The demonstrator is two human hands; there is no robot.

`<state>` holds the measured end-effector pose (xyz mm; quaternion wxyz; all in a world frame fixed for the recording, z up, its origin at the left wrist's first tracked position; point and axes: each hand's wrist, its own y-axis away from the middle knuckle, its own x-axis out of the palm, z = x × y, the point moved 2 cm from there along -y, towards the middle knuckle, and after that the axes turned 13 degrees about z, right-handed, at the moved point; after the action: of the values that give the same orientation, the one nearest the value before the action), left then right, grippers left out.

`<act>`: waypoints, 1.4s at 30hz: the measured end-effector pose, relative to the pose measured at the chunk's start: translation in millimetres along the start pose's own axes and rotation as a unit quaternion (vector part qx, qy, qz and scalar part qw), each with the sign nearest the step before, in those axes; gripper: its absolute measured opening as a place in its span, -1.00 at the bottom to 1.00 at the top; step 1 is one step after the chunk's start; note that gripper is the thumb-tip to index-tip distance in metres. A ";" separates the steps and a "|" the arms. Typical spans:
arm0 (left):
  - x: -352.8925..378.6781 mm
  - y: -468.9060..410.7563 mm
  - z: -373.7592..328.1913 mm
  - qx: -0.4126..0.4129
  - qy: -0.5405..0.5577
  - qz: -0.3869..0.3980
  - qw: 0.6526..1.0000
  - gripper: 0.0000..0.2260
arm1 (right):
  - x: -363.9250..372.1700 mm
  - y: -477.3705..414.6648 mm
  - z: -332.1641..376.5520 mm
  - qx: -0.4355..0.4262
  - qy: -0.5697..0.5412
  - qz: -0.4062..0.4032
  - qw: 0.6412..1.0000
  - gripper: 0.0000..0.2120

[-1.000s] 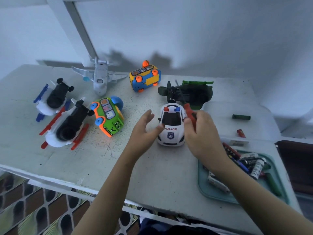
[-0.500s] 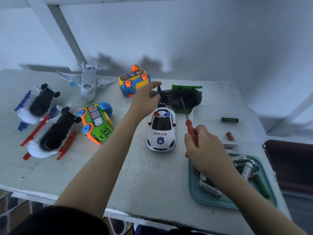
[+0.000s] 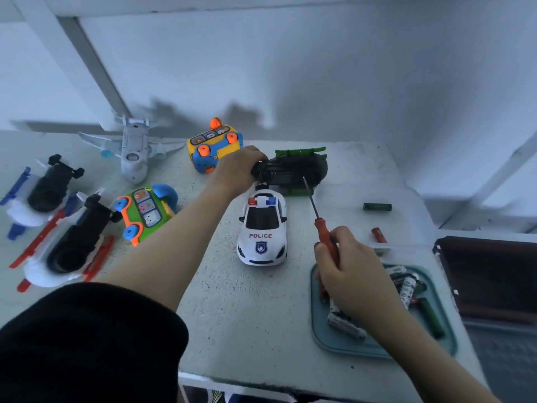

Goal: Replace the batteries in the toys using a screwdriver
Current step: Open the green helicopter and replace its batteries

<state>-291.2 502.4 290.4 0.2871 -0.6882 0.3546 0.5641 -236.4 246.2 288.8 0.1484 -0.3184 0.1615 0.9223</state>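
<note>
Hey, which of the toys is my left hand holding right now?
The dark green toy at the back, behind the police car; your left hand grips its end, and no other toy is touched.

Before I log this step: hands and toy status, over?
Left hand grips dark green toy helicopter. Right hand holds red-handled screwdriver, tip by helicopter, contact unclear. Police car close beside the shaft.

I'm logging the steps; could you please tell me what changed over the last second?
The left hand moved from the police car to the green toy and took hold of it. The right hand drew back slightly, keeping the screwdriver. The police car stayed put.
</note>
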 end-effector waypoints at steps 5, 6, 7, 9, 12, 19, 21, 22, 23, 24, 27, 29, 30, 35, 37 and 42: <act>2.9 9.0 11.2 -0.044 -0.020 -0.058 0.997 -0.71 | 1.2 1.4 -3.1 -0.011 -0.025 0.006 1.000 -0.83; 2.2 12.1 13.7 -0.053 -0.017 -0.069 0.996 -0.70 | 1.6 1.4 -4.3 -0.012 -0.032 0.008 0.999 -0.82; 0.8 15.0 15.9 -0.061 -0.014 -0.080 0.995 -0.70 | 1.9 1.3 -5.3 -0.013 -0.039 0.010 0.999 -0.82; -4.9 21.0 19.4 -0.079 -0.008 -0.102 0.992 -0.68 | 2.9 1.7 -7.6 -0.017 -0.052 0.018 0.998 -0.82; -13.3 30.1 24.6 -0.087 0.000 -0.145 0.986 -0.67 | 4.7 2.6 -9.0 -0.026 -0.073 0.027 0.997 -0.83; -29.7 62.3 19.3 -0.104 0.096 -0.293 0.945 -0.67 | 1.1 2.5 -3.1 -0.069 -0.112 0.039 0.991 -0.84; -36.3 73.4 10.9 -0.109 0.160 -0.315 0.929 -0.67 | -3.7 -1.3 0.6 -0.082 -0.131 0.031 0.987 -0.83; -39.4 80.0 5.1 -0.111 0.194 -0.322 0.920 -0.66 | -6.6 -3.6 3.4 -0.089 -0.147 0.026 0.985 -0.83; -42.4 87.6 -1.4 -0.114 0.227 -0.326 0.911 -0.66 | -9.5 -6.2 6.9 -0.100 -0.165 0.021 0.981 -0.84; -45.1 96.6 -8.8 -0.114 0.259 -0.326 0.902 -0.67 | -12.2 -9.0 10.8 -0.113 -0.183 0.015 0.977 -0.86; -48.0 125.4 -30.4 -0.079 0.365 -0.298 0.879 -0.68 | -20.2 -16.8 26.0 -0.149 -0.247 0.007 0.957 -0.88; -44.4 143.8 -38.0 -0.073 0.403 -0.273 0.870 -0.61 | -24.6 -21.9 36.2 -0.168 -0.294 0.011 0.941 -0.79; -40.9 152.9 -40.4 -0.078 0.418 -0.258 0.867 -0.59 | -26.4 -24.5 41.6 -0.178 -0.309 0.015 0.934 -0.70; -18.8 185.5 -42.1 -0.104 0.439 -0.183 0.873 -0.62 | -23.6 -32.1 64.7 -0.186 -0.368 0.036 0.910 -0.47; -11.6 194.9 -39.0 -0.114 0.424 -0.168 0.883 -0.61 | -17.9 -31.4 69.4 -0.182 -0.369 0.029 0.911 -0.42; -3.1 214.8 -28.4 -0.097 0.378 -0.163 0.906 -0.66 | 4.1 -24.8 76.2 -0.154 -0.370 -0.022 0.916 -0.48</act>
<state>-449.7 355.0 300.2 0.1515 -0.9225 0.2631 0.2384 -271.2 299.2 337.9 0.1672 0.0230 -0.0565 0.9840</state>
